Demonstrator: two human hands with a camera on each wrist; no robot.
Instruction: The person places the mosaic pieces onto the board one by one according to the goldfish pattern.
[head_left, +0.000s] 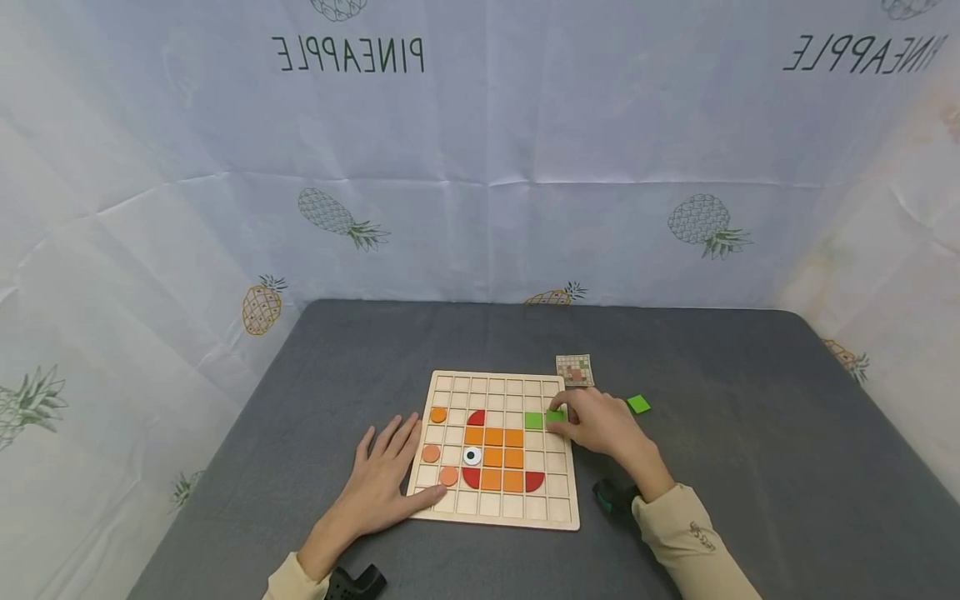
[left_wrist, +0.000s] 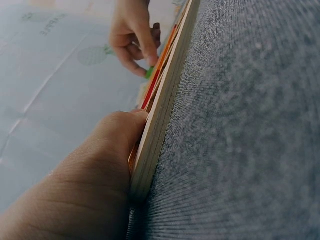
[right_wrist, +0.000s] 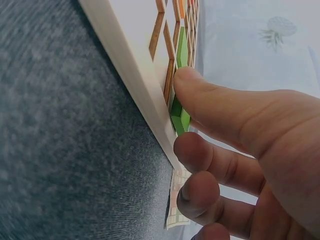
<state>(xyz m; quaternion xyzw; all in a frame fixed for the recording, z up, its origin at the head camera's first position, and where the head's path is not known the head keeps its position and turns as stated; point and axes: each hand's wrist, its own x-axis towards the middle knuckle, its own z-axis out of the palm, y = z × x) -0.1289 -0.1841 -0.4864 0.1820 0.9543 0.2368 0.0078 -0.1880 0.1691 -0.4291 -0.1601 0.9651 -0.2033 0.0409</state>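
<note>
A wooden grid board [head_left: 497, 507] lies on the dark table, holding orange squares [head_left: 492, 457], red quarter-round pieces, a white eye piece [head_left: 472, 456] and several round orange pieces on its left part. One green square tile [head_left: 533, 421] sits in a cell near the right side. Just right of it, my right hand [head_left: 600, 425] pinches a second green tile [right_wrist: 181, 120] between thumb and index finger, tilted at the board's cells in the right wrist view. My left hand [head_left: 378, 487] rests spread at the board's left edge, its thumb over the lower left corner.
A small pattern card [head_left: 575, 370] lies behind the board's far right corner. Another green tile [head_left: 638, 404] lies on the table beyond my right hand. The grey tabletop [head_left: 735, 417] reaches a pineapple-print cloth [head_left: 487, 242] hanging behind and at the sides.
</note>
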